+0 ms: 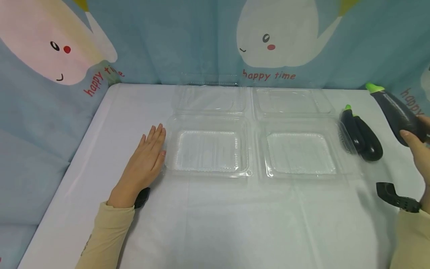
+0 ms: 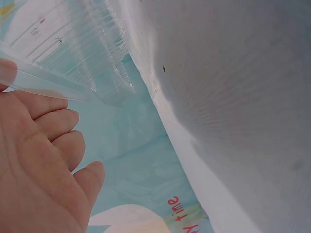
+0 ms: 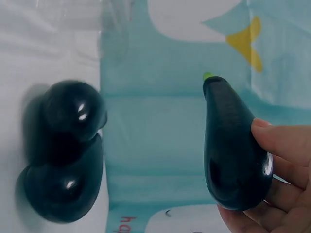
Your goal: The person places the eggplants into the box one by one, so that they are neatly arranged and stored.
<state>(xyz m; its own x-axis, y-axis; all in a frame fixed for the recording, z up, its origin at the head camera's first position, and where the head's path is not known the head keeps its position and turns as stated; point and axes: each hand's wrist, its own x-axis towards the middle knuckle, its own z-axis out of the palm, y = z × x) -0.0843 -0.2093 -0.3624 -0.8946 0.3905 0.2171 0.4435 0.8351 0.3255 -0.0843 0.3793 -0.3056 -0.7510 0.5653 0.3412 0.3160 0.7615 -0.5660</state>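
At the right edge, my right hand (image 1: 421, 157) grips a dark eggplant (image 1: 399, 114) with a green stem end, tilted above the table. In the right wrist view, the thumb and fingers hold this eggplant (image 3: 233, 150) around its wide end. Beside it on the table lie two smaller-looking dark eggplants (image 1: 362, 136), side by side and touching. My left hand (image 1: 142, 164), fingers straight, rests against the left side of a clear plastic container (image 1: 208, 172). The left wrist view shows the container's rim (image 2: 53, 87) by the left fingers (image 2: 63, 121).
A second clear container (image 1: 302, 175) stands right of the first; both have lids (image 1: 211, 99) folded back toward the curtain (image 1: 188, 41). A white cloth (image 1: 215, 224) covers the table. Dark bands (image 1: 398, 198) are on both wrists.
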